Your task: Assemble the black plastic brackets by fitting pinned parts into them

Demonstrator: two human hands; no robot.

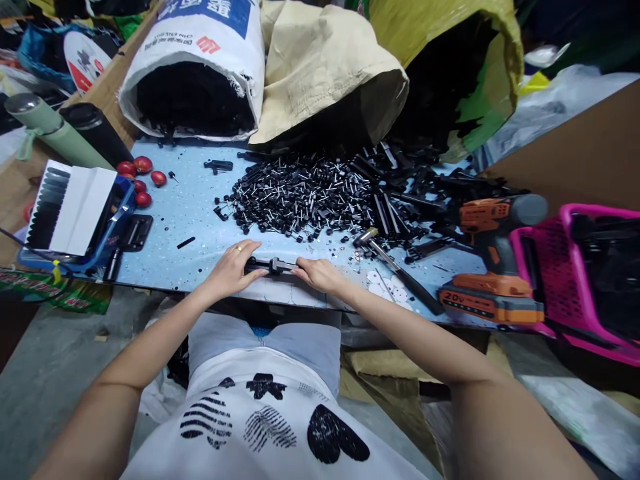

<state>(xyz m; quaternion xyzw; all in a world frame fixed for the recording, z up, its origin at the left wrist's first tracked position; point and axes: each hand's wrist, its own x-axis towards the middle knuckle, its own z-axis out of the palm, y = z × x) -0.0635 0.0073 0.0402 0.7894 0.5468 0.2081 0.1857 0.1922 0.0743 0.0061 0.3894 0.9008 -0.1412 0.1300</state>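
Note:
A black plastic strip part [274, 265] lies near the front edge of the pale blue table [200, 213]. My left hand [234, 268], a ring on one finger, grips its left end with curled fingers. My right hand [319, 273] pinches its right end. Just beyond my hands sits a large heap of small black parts with metal pins [305, 197]. Longer black strips [395, 200] lie at the heap's right side.
A hammer [395, 267] and an orange cordless drill [493, 267] lie to the right, beside a pink basket [575, 280]. Open sacks [200, 73] stand at the back. At left are a blue tray [107, 227], red fruits [143, 177] and two flasks [55, 127].

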